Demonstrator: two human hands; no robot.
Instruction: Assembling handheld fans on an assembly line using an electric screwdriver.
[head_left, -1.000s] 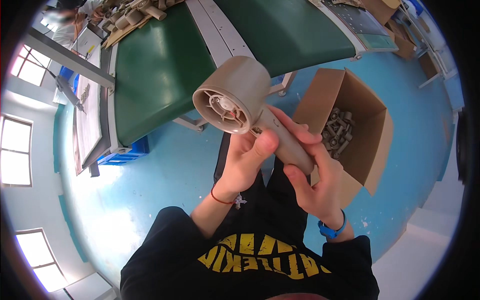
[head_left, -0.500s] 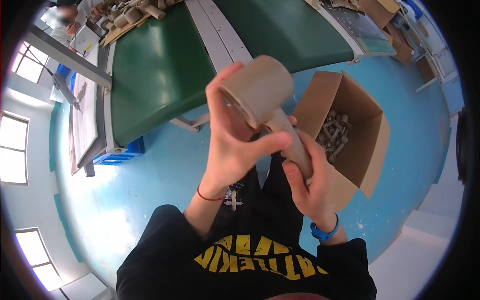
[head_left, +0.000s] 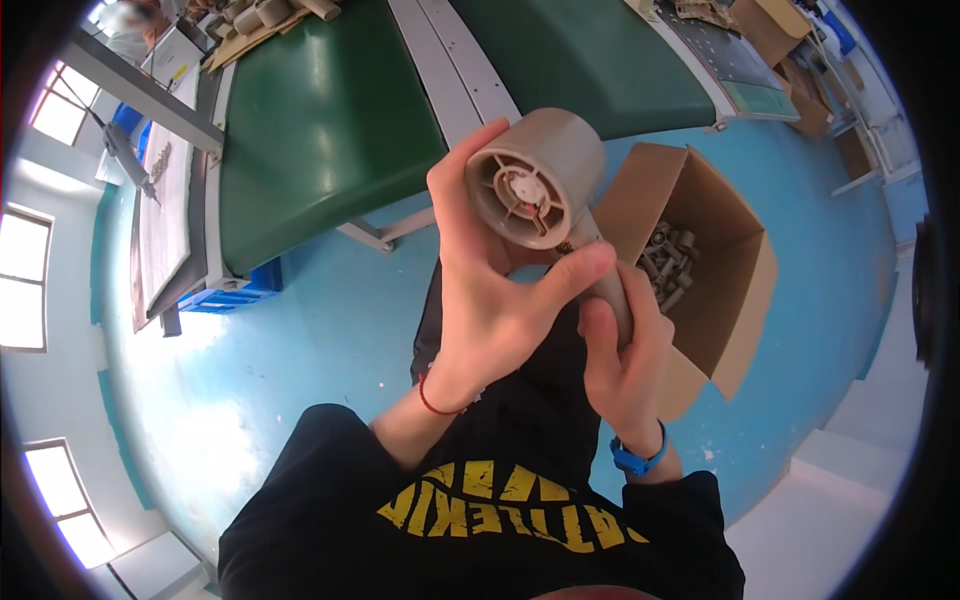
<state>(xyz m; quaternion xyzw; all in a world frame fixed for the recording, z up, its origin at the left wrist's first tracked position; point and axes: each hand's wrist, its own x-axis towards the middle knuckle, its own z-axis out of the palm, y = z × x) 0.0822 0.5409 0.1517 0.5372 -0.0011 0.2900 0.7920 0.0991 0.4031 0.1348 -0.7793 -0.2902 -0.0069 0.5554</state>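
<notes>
The fan (head_left: 572, 165) was held at both ends!
The left hand (head_left: 495, 315) had fingers round its head (head_left: 578, 142); the right hand's (head_left: 635, 370) fingers grasped the handle (head_left: 613, 288).

Large yellow lettering (head_left: 488, 518) across black shirt (head_left: 320, 505); seemingly two lines.
</notes>
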